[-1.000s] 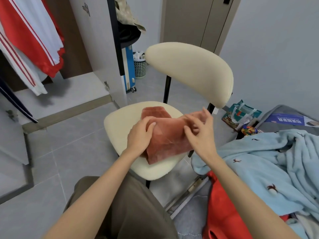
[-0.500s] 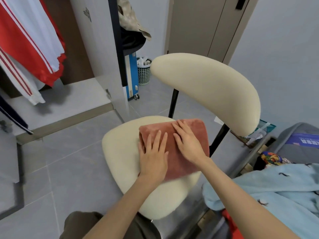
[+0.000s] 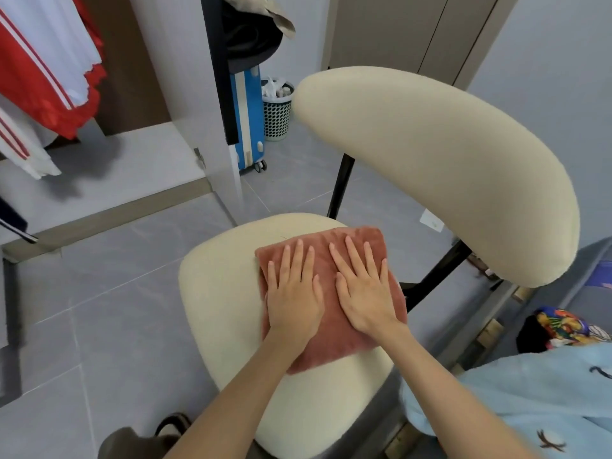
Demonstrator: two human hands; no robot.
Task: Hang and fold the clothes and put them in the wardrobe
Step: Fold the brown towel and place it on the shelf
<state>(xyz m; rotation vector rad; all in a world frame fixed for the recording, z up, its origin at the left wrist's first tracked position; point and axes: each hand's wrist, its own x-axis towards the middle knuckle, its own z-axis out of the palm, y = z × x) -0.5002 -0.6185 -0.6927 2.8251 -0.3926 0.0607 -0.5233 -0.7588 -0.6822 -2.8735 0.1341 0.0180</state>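
A second ago the hands were bringing the last flap of the rust-pink cloth (image 3: 332,344) over. Now the left hand (image 3: 293,293) and right hand (image 3: 367,289) lie flat side by side on it, fingers (image 3: 299,256) straight and slightly spread, gripping nothing, pressing the bundle onto the chair seat (image 3: 218,293) at lower centre. The fold looks finished, so carrying it to the open wardrobe (image 3: 116,167) at upper left, where a red-and-white garment (image 3: 39,71) hangs, is probably next. A pale blue garment (image 3: 530,402) at lower right waits. No writing is legible.
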